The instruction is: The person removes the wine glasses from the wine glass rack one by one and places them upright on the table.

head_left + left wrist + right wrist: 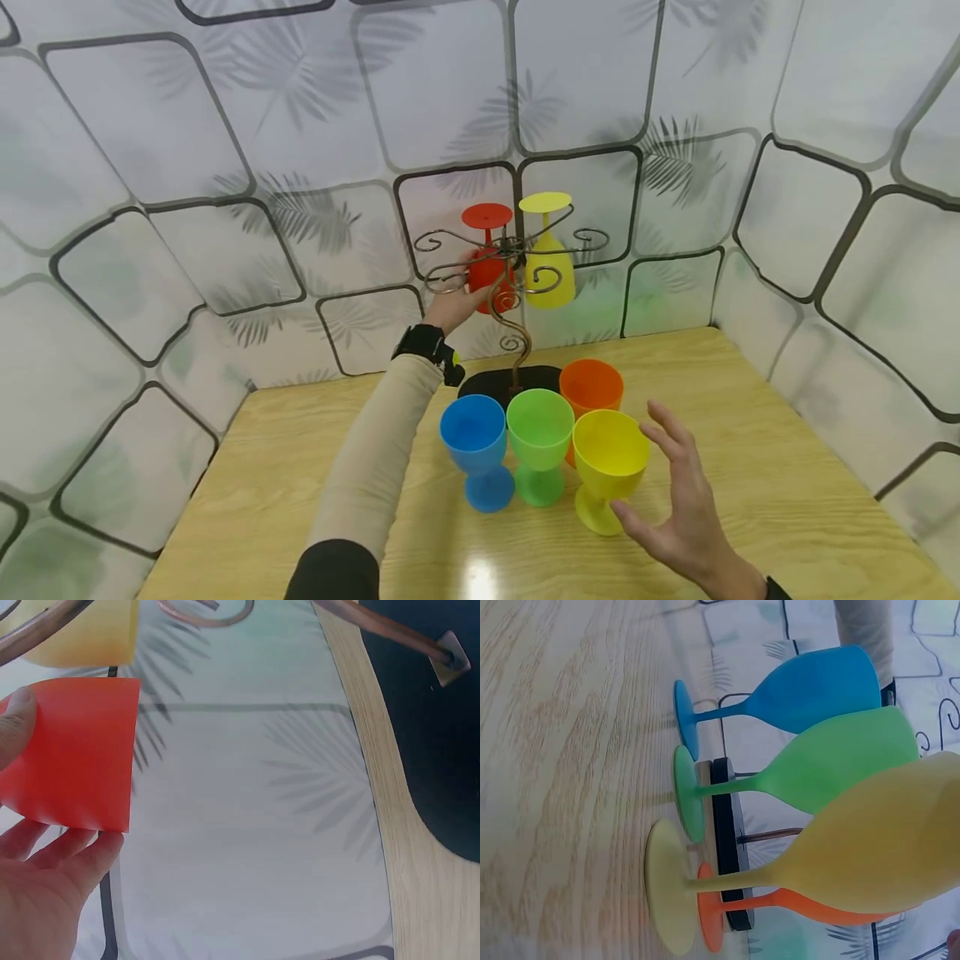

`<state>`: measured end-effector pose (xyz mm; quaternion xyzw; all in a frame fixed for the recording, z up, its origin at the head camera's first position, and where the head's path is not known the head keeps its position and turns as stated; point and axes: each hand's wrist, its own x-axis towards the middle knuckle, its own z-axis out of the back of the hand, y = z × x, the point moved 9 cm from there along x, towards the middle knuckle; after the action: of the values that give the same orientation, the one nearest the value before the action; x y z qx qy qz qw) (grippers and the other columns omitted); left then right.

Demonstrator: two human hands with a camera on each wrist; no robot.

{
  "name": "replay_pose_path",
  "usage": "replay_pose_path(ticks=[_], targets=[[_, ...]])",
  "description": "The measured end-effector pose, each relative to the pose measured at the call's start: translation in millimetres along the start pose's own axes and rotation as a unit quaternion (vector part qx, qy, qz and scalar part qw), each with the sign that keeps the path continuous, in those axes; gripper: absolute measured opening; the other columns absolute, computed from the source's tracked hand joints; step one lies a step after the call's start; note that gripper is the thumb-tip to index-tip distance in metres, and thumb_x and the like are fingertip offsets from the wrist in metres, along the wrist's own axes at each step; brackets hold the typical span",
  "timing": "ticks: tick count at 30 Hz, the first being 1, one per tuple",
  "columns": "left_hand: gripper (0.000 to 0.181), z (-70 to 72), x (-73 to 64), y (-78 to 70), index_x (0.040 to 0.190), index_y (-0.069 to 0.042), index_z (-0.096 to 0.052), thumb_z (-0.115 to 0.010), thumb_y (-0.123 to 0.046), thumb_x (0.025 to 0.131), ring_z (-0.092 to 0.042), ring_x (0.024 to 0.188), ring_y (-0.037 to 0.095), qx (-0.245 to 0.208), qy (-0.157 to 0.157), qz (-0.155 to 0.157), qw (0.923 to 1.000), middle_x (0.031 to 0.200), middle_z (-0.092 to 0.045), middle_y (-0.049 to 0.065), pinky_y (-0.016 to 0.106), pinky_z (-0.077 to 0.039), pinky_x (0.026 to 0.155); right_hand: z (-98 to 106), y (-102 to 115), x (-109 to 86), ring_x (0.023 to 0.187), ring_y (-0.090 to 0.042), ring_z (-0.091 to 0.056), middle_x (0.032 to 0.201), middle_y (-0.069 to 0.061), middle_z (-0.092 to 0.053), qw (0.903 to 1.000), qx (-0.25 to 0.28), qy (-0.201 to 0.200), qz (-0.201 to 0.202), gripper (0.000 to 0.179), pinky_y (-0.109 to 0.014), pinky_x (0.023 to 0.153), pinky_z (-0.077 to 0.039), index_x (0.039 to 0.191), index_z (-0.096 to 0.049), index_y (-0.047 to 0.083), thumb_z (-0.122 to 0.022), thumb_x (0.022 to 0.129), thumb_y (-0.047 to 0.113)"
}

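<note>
No text, label, brand, number or sign can be read in the head view or in either wrist view.

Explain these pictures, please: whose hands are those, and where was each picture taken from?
There is no robot, just a person's two bare hands. The widest picture comes from a camera worn on the head; the other two from cameras on the left and right wrists. On the wooden table stand upright a blue goblet, a green goblet, an orange goblet and a yellow goblet. Behind them, a curly metal rack carries another yellow goblet, upside down. The left hand grips a red goblet, also upside down, at the rack. The right hand is near the standing yellow goblet, holding nothing.
</note>
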<state>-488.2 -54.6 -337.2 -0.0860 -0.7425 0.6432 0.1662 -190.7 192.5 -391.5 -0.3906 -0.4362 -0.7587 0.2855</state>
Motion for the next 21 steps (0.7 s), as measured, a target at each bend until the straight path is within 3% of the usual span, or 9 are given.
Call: replay_pose_path(ticks=[1,2,3,4,7,14,21], targets=[[0.059,3.8,-0.7,-3.2,0.159,-0.013,-0.033,-0.058,-0.017,0.105,-0.047,0.110,0.003,0.145,-0.014,-0.019,0.9891,0.132,-0.049,-0.003,0.034,-0.039,0.117,0,0,0.1,0.148,-0.025,-0.034,0.152,-0.037,-0.036,1.0000,0.000,0.000,-0.001,0.089,-0.021,0.120,-0.023,0.137,-0.047,-0.016,-0.071,0.090,0.055],[0.063,7.0,-1.6,-4.2,0.159,-0.015,-0.034,-0.062,-0.020,0.103,-0.048,0.120,0.008,0.196,-0.022,-0.025,0.9801,0.140,-0.049,0.000,0.040,-0.036,0.120,-1,1,0.1,0.149,-0.025,-0.034,0.152,-0.037,-0.036,1.0000,0.001,0.001,-0.001,0.088,-0.021,0.120,-0.023,0.137,-0.047,-0.016,-0.071,0.090,0.055],[0.069,11.0,-3.1,-8.2,0.160,-0.016,-0.031,-0.066,-0.023,0.101,-0.046,0.133,0.016,0.277,-0.042,-0.045,0.9588,0.152,-0.043,0.004,0.041,-0.039,0.117,-1,1,0.1,0.149,-0.024,-0.034,0.152,-0.036,-0.036,1.0000,0.002,0.001,-0.002,0.088,-0.021,0.120,-0.023,0.137,-0.047,-0.016,-0.071,0.090,0.054],[0.073,14.1,-4.5,-9.0,0.161,-0.018,-0.030,-0.069,-0.024,0.099,-0.041,0.141,0.021,0.315,-0.051,-0.049,0.9466,0.159,-0.037,0.005,0.043,-0.038,0.118,-1,1,0.2,0.149,-0.024,-0.034,0.152,-0.036,-0.036,1.0000,0.003,0.001,-0.001,0.088,-0.020,0.120,-0.023,0.137,-0.047,-0.016,-0.071,0.090,0.054],[0.075,21.1,-8.2,-6.8,0.162,-0.019,-0.028,-0.069,-0.024,0.099,-0.037,0.146,0.032,0.315,-0.060,-0.038,0.9465,0.161,-0.033,0.012,0.047,-0.037,0.118,-2,2,-0.3,0.148,-0.024,-0.034,0.151,-0.037,-0.037,1.0000,0.004,-0.002,0.002,0.087,-0.020,0.120,-0.024,0.137,-0.047,-0.016,-0.071,0.091,0.054],[0.077,31.2,-17.6,-9.4,0.162,-0.011,-0.025,-0.069,-0.022,0.099,-0.046,0.140,0.034,0.308,-0.075,-0.042,0.9477,0.157,-0.041,0.018,0.044,-0.043,0.113,-4,2,-5.5,0.148,-0.024,-0.035,0.150,-0.037,-0.038,0.9999,0.008,-0.002,0.006,0.084,-0.020,0.120,-0.024,0.135,-0.048,-0.016,-0.071,0.091,0.052],[0.081,47.1,-27.9,-3.0,0.163,-0.006,-0.017,-0.064,-0.030,0.102,-0.050,0.138,0.035,0.337,-0.073,-0.025,0.9385,0.153,-0.048,0.019,0.044,-0.049,0.107,-5,4,-5.8,0.148,-0.024,-0.035,0.150,-0.037,-0.039,0.9999,0.011,-0.005,0.009,0.083,-0.022,0.120,-0.024,0.135,-0.048,-0.016,-0.071,0.091,0.051]])
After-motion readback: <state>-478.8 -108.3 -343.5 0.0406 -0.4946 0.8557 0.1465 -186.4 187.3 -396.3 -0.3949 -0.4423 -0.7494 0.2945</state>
